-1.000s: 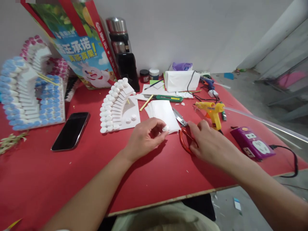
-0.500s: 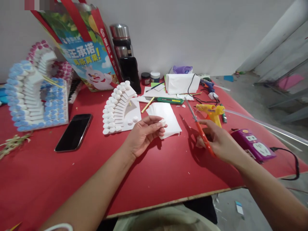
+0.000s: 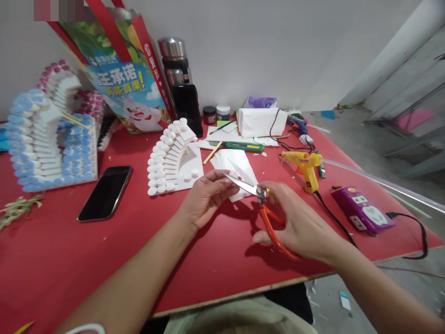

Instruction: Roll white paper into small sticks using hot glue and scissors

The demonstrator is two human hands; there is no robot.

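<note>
- Currently: left hand (image 3: 208, 197), mid-frame, has its fingers pinched nearly closed on a small white piece (image 3: 235, 174); piece partly hidden, exact shape can't be told.
- Right hand (image 3: 301, 222), right of centre: fingers part-curled, not a tight fist, round the red-handled scissors (image 3: 269, 227).
- Scissors blades stand apart, tips pointing left, right at the left fingertips and the white piece. Can't tell if blades touch it.
- Risk: nicked left fingertip; cause would be blades closing so near the pinch.
- Risk: piece pops loose or gets cut crooked; cause, tiny thing and little to grip.
- Risk: snips landing on the paper stack (image 3: 243, 160) just behind the hands, or its sheets getting knocked askew by a sleeve-free wrist.
- Risk: burn or snag if right hand swings wide; yellow glue gun (image 3: 308, 164) and its cord sit near it, right of frame.
- Counts: scissors 1, pinched piece 1, yellow glue gun 1, green cutter 1 (image 3: 245, 146), purple power strip 1 (image 3: 365, 211).
- Phones 2: flat one (image 3: 105, 194) on the counter (image 3: 139, 260), left; upright one (image 3: 187, 109), upper centre.
- Jars 2: dark (image 3: 209, 114), white-lidded (image 3: 223, 112).
- Stepped models, at least 3: white (image 3: 162, 160), blue (image 3: 29, 144), pink (image 3: 62, 76). Paper sheets: uncountable.
</note>
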